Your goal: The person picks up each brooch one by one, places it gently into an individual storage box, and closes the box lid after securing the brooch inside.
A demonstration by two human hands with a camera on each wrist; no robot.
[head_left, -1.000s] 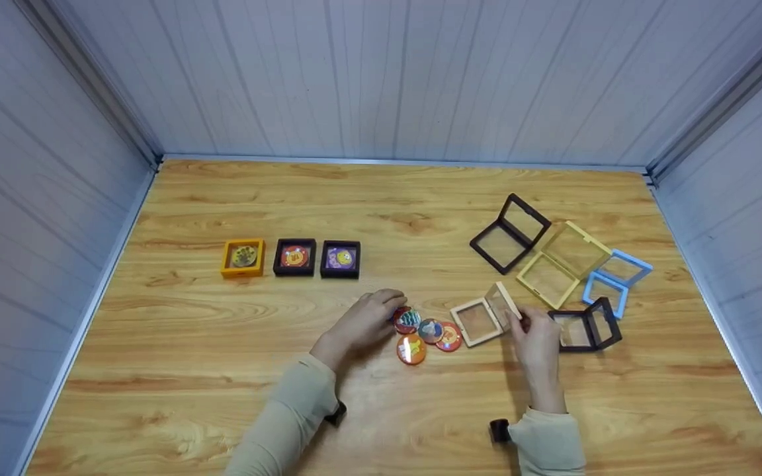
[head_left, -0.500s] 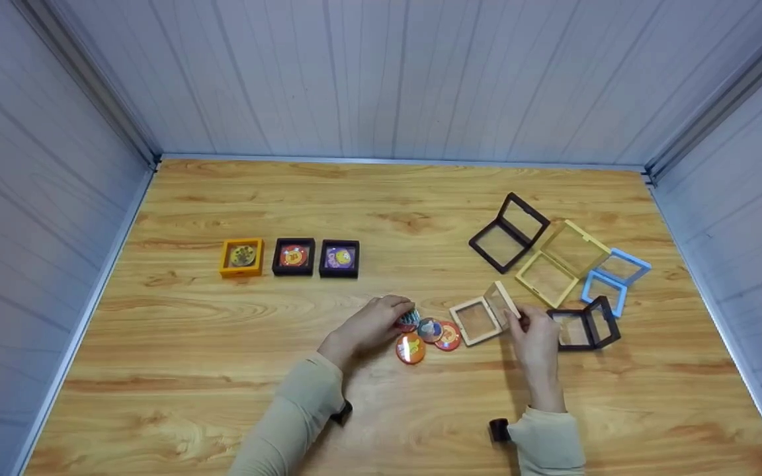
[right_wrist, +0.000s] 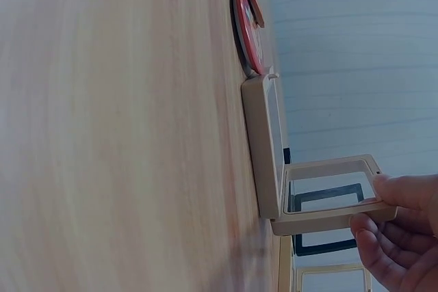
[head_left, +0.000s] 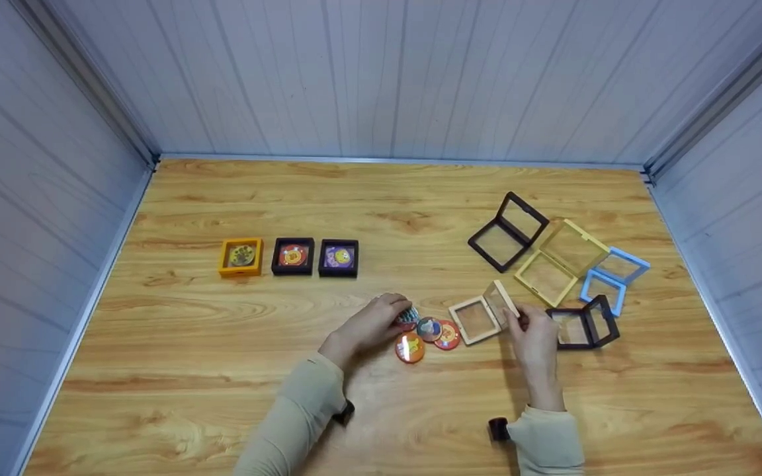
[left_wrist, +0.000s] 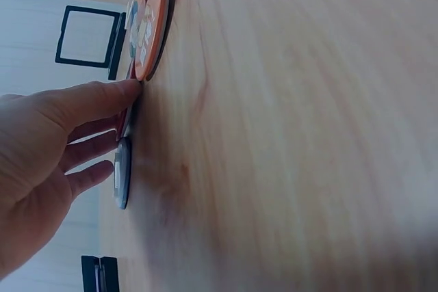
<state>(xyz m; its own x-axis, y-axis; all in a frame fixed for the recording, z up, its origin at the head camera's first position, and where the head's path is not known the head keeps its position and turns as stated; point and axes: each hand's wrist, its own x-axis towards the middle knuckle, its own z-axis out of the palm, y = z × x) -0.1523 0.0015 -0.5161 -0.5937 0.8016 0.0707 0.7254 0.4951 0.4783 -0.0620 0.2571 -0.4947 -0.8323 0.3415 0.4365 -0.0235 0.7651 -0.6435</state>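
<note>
The relation that matters runs left to right across the bench [head_left: 381,423]: the cream frame [head_left: 493,315] lies to the right of your left hand [head_left: 373,322], with the blue-grey badge [head_left: 429,329] and the red badge [head_left: 447,335] between them. Your left thumb and fingers pinch the striped badge [head_left: 409,317], tilted at their tips; it is round, so no long axis guides you. The orange badge [head_left: 410,348] lies just beside it, towards the bench's near side, and the left wrist view shows a dark-rimmed badge [left_wrist: 122,172] next to your fingertips.

Your right hand [head_left: 534,335] is nearer the frame and pinches its raised lid [right_wrist: 328,218] by the outer edge. The frame's base lies flat to the left of those fingers, its hinge slanting from the far left to the near right, with the red badge just beside it.
</note>
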